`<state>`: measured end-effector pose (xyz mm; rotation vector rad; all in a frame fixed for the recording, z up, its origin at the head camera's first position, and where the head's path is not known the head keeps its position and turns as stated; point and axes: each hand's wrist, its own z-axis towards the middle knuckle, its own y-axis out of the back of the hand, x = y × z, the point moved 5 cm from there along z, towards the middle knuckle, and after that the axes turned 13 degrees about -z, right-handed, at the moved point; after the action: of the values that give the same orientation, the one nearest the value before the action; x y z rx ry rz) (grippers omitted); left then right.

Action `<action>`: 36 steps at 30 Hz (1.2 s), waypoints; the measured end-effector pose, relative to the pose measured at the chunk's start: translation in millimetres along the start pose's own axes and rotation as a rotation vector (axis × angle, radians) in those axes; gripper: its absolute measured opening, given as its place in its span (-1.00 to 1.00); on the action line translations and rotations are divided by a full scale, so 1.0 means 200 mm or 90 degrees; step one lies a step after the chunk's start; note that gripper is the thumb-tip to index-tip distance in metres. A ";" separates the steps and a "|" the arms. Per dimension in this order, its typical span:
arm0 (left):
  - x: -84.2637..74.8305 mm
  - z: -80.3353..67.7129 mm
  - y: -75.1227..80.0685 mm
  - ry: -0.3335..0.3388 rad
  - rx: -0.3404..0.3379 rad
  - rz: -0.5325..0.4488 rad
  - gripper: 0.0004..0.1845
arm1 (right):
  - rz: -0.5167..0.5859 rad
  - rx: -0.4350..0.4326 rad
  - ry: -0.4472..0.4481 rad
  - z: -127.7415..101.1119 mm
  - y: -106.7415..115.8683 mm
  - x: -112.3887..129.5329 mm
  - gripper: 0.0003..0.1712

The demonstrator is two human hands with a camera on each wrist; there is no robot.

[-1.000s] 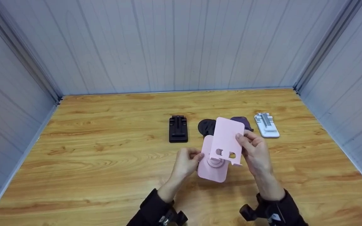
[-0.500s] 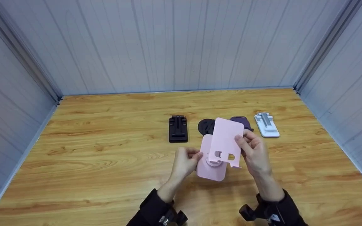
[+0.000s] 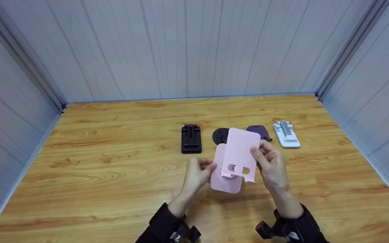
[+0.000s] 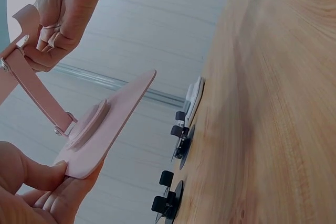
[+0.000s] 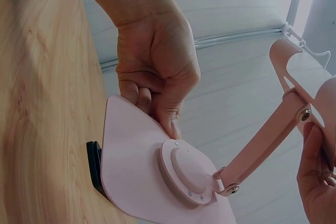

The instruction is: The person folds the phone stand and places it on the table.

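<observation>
A pink phone stand point(image 3: 241, 148) is held above the table between both hands, unfolded. Its base plate point(image 4: 118, 119) has a round hub, from which a hinged arm point(image 4: 39, 90) runs to the back plate with two cutouts and lipped hooks. My left hand point(image 3: 196, 175) pinches the base plate's left edge between thumb and fingers. The right hand point(image 3: 274, 167) grips the right edge of the back plate, thumb on its front face. In the head view the back plate covers part of the base and most of the arm.
On the wooden table point(image 3: 113, 168) behind the hands lie a black folded phone stand point(image 3: 191, 139), a round black stand point(image 3: 219, 135) partly hidden by the pink one, a purple stand point(image 3: 259, 131) and a white stand point(image 3: 286, 134). Pale panel walls point(image 3: 187, 50) enclose the back and sides.
The back plate has moved slightly left and down with the right hand, covering more of the hub. The base plate has shifted a little left and up with the left hand.
</observation>
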<state>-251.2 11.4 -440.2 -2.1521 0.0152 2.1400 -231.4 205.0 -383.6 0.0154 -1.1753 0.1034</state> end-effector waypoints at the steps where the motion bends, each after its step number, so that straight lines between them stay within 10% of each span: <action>1: 0.00 0.00 0.00 0.000 0.001 -0.002 -0.86 | 0.001 0.001 0.006 0.00 0.00 0.00 -0.76; 36: -0.01 0.01 0.02 0.004 -0.014 -0.005 -0.85 | -0.103 -0.032 0.139 -0.02 -0.04 0.03 -0.87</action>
<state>-253.8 6.6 -437.9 -2.1661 -0.0166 2.1398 -224.3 197.8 -380.1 0.0526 -0.9541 -0.0658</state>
